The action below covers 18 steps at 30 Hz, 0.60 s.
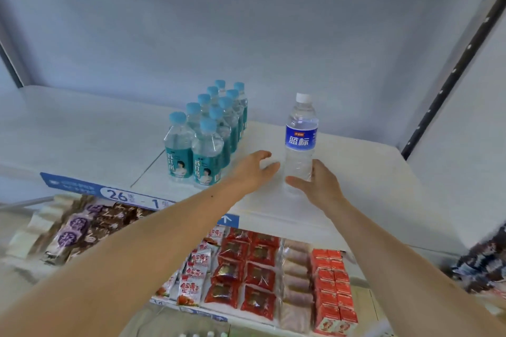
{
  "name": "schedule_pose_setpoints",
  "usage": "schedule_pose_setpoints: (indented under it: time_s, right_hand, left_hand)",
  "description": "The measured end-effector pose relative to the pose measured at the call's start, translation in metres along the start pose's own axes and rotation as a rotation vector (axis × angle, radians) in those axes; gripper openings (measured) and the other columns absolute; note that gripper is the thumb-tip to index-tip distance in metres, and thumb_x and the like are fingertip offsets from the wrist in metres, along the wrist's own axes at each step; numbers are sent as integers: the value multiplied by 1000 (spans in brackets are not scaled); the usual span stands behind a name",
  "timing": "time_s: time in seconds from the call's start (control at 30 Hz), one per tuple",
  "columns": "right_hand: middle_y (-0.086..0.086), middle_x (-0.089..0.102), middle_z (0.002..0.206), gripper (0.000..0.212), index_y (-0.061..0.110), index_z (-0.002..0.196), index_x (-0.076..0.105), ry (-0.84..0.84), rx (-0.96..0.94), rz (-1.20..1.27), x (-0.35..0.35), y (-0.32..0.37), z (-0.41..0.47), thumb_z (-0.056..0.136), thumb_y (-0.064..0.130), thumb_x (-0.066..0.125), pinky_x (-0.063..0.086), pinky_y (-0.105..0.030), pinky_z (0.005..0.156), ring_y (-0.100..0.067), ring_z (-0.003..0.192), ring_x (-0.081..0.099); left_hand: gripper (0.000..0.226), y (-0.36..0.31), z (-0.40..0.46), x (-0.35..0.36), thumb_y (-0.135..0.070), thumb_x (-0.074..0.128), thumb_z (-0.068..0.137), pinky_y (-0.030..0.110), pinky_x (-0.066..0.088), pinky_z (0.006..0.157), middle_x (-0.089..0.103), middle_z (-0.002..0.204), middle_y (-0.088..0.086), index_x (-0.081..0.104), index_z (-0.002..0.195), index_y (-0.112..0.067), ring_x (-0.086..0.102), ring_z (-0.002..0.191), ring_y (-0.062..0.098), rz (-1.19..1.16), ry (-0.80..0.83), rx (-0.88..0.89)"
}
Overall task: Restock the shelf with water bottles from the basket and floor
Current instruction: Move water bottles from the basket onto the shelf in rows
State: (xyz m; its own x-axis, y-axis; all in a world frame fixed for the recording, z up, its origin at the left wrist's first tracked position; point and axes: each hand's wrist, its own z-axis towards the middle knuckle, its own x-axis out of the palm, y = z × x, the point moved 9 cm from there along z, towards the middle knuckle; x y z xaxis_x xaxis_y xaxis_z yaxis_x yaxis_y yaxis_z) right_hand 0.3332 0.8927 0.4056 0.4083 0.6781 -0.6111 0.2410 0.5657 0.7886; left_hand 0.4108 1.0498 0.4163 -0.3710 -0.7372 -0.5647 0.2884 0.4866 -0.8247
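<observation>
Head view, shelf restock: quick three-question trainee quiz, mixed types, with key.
1. True or false: the clear plastic water bottle with the blue label and white cap lies on its side.
2. Which hand grips that bottle's lower part? A) left hand B) right hand
3. Fill in: the teal-labelled water bottles with light blue caps stand in ___ rows on the white shelf.

Key
1. False; it stands upright.
2. B; the left hand is open beside it, and contact cannot be told.
3. Two.
</observation>
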Motion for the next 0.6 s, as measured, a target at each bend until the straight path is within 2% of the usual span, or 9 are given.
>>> schedule_pose_setpoints:
  time_s: [0.13,0.27,0.43,0.6]
  right_hand:
    - [-1,63,114,59,16,121,52,-8,-10,-8,1,-4,38,72,35,81,42,-27,79,-19,99,60]
    - [0,65,113,57,17,118,54,-2,-4,33,10,-11,72,72,33,82,42,-25,79,-18,99,61]
    - [-1,64,116,57,16,121,52,35,-34,30,20,-10,110,73,30,80,42,-26,80,-19,102,60]
    - [-4,62,122,63,16,126,50,61,-54,-62,32,-8,148,73,34,80,44,-31,86,-25,111,59]
  left_hand:
    - [74,23,22,11,-49,65,82,34,35,107,35,151,-2,33,145,-27,37,135,20,139,56,-42]
    - [88,40,43,22,-59,63,79,34,20,115,21,157,0,21,149,-27,22,144,19,294,119,-49]
    - [89,37,65,26,-59,57,83,34,3,118,8,160,1,12,151,-24,3,147,18,381,173,1]
    - [94,41,97,31,-66,54,81,34,0,118,10,160,1,13,151,-16,2,147,15,437,138,38]
